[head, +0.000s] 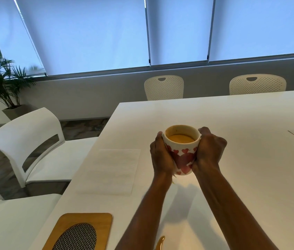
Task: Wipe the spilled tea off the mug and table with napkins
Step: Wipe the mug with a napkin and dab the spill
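A white mug [182, 156] with red hearts, filled with light brown tea, is held above the white table [241, 159]. My left hand [160, 157] cups its left side, with a bit of white napkin showing under the palm. My right hand [209, 154] wraps its right side. A small yellowish wet patch [179, 181] shows on the table under the mug. A flat white napkin [113, 170] lies on the table left of the mug.
A wooden board [65, 226] with a dark patterned oval lies at the near left table edge. A golden curved object [160, 242] pokes in at the bottom. White chairs [34, 145] stand left; two perforated chairs [164, 87] are behind the table.
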The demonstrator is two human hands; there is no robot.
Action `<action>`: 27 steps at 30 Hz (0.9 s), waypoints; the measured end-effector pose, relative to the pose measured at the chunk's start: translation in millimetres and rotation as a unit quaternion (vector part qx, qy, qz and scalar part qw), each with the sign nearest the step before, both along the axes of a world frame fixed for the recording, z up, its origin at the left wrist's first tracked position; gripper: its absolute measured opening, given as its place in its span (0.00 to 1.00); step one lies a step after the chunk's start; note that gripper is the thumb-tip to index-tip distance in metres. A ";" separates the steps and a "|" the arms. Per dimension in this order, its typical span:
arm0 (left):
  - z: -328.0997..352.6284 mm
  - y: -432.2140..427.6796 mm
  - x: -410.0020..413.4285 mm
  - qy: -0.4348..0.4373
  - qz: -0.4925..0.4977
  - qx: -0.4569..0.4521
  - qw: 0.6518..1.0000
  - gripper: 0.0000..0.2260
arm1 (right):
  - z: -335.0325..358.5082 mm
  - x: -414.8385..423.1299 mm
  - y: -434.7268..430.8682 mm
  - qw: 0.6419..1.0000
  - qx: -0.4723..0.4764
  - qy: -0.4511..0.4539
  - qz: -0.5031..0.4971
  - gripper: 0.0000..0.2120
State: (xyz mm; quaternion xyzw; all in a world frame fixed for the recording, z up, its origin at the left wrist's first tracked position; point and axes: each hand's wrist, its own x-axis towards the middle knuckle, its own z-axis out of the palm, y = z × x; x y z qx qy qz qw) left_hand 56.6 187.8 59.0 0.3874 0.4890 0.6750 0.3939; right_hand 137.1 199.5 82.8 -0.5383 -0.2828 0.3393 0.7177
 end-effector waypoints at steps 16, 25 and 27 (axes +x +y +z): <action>-6.5 17.7 -35.5 -0.091 -0.255 -0.157 0.950 0.13 | -5.5 -2.9 -0.1 1.000 -0.019 0.018 -0.005 0.16; -20.5 -3.4 -9.3 -0.250 -0.161 -0.179 0.938 0.14 | -3.4 -0.2 0.2 0.999 -0.008 0.033 -0.021 0.17; -18.1 -10.2 -0.9 -0.282 -0.142 -0.181 0.931 0.12 | -2.2 1.4 -0.2 0.999 0.000 0.031 -0.031 0.17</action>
